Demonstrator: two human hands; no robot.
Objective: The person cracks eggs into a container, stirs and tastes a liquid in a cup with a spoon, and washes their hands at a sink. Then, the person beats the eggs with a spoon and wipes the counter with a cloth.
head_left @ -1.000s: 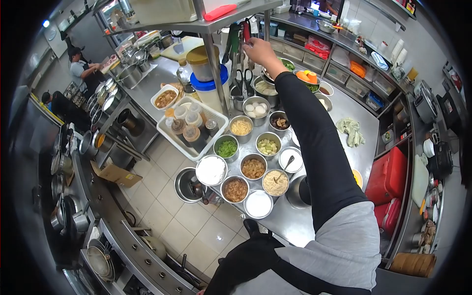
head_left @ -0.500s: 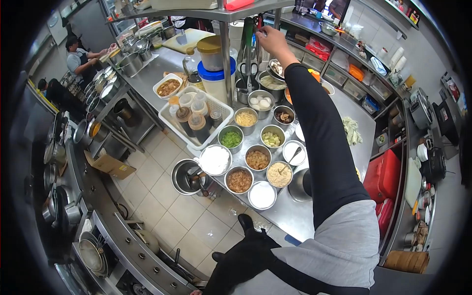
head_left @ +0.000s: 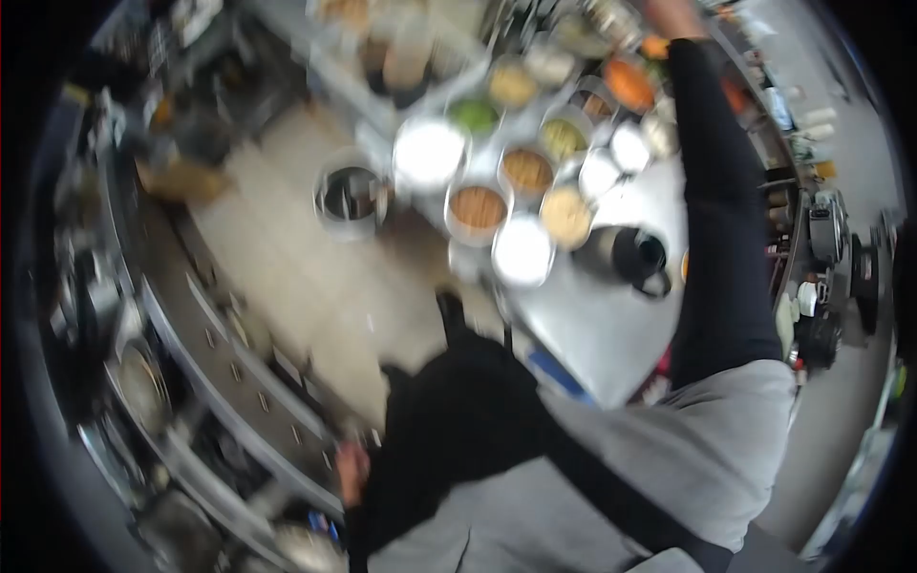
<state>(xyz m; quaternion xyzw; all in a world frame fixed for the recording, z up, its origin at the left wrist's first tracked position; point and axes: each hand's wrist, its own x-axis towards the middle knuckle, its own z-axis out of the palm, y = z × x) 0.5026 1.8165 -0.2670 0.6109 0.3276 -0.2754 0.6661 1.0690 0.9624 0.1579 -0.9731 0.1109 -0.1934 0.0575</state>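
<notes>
The view has swung and blurred, so the right hand (head_left: 673, 17) now sits at the very top edge with its fingertips cut off; whether those fingers are open, closed or gripping something, I cannot tell, so their part in the work is hidden. Nearest below that hand lie a small orange item (head_left: 655, 48) and the bowl of orange food (head_left: 629, 84), both apart from it as far as the blur shows. Farther from those fingers, down the counter (head_left: 573, 315), stand the bowls of diced green food (head_left: 564, 138), brown chunks (head_left: 526, 169), brown mince (head_left: 478, 210) and pale crumbs (head_left: 565, 218), with the chopped greens (head_left: 475, 116) off to the far side. The black sleeve (head_left: 721, 191) has shifted aside, baring the dark jug (head_left: 638, 253), which stands beside the forearm, well below the hand. The left hand (head_left: 351, 470) shows more fully than before, low down between the black apron (head_left: 458, 411) and the stove front (head_left: 205, 344); its fingers are smeared, and I cannot tell whether they are curled, spread or holding anything. Well above these left fingers is the dark pot (head_left: 349, 196), just beside the counter and touched by neither hand.
</notes>
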